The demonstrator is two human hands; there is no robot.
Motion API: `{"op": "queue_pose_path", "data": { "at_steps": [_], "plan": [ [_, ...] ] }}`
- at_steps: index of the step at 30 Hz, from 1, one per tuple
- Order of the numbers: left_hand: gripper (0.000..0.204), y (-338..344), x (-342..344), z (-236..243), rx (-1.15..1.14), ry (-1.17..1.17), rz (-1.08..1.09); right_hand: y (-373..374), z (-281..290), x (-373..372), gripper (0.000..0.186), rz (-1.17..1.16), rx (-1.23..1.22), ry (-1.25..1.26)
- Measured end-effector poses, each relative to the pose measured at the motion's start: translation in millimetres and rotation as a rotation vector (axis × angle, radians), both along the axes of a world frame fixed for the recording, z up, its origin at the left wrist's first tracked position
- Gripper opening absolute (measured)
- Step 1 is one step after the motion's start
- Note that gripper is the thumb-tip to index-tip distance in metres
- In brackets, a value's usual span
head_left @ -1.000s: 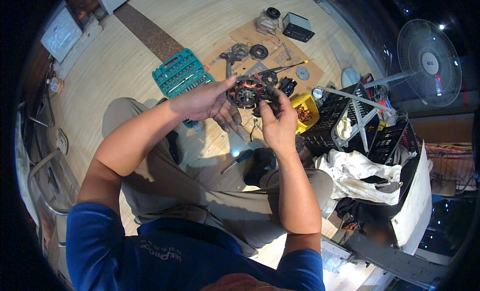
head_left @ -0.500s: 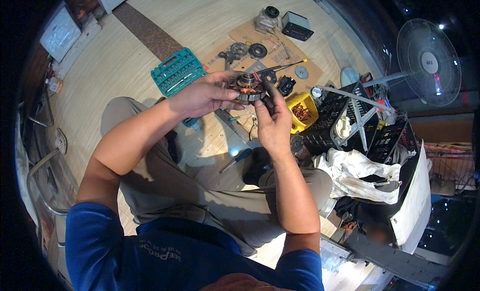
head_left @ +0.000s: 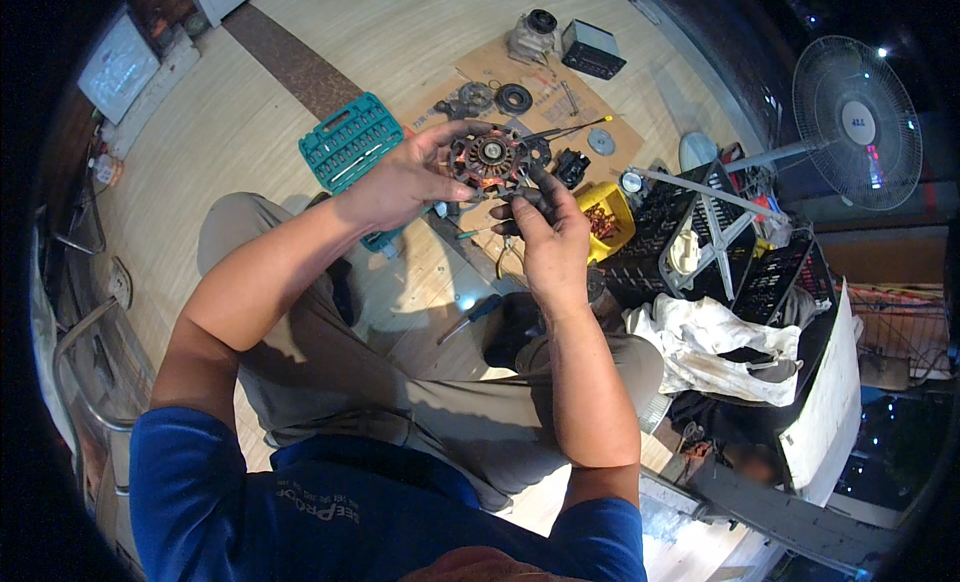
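Note:
A round motor armature point(head_left: 491, 154) with copper windings and a ringed commutator is up in front of me, its commutator face turned toward me. My left hand point(head_left: 410, 182) grips its left side, thumb at the lower edge and fingers behind. Around the lower right edge close the blackened fingers of my right hand point(head_left: 548, 227); part of their grip is hidden. Beyond the armature, dark metal parts lie on a cardboard sheet point(head_left: 625, 132), among them a black ring point(head_left: 514, 99) and a thin disc point(head_left: 601, 142).
To the left lies an open teal socket set point(head_left: 350, 142). On the right stand a yellow bin point(head_left: 612, 222) of small copper-coloured pieces, black crates point(head_left: 710, 247), a stained white cloth point(head_left: 715, 347) and a fan point(head_left: 858, 124). A screwdriver point(head_left: 470, 319) rests on the floor between my legs.
The armature has tipped from nearly edge-on so that its commutator face now shows. My right hand's fingers have shifted lower along its right edge.

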State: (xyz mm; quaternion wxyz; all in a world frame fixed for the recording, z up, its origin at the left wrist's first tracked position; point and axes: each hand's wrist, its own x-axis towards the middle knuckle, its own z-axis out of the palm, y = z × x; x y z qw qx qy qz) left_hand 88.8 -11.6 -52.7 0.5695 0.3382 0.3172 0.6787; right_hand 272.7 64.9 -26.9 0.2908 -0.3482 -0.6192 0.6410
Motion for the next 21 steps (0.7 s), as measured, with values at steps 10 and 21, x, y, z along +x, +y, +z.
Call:
{"op": "queue_pose_path", "data": {
  "at_steps": [10, 21],
  "plan": [
    [0.070, -2.5, -0.5, 6.4, -0.037, 0.148, 0.011, -1.9, 0.5, -1.6, 0.038, 0.015, -0.126, 0.100],
    [0.066, -3.0, -0.5, 8.7, -0.048, 0.275, 0.048, -4.0, 0.7, -3.9, 0.039, 0.012, -0.142, 0.119]
  ]
}}
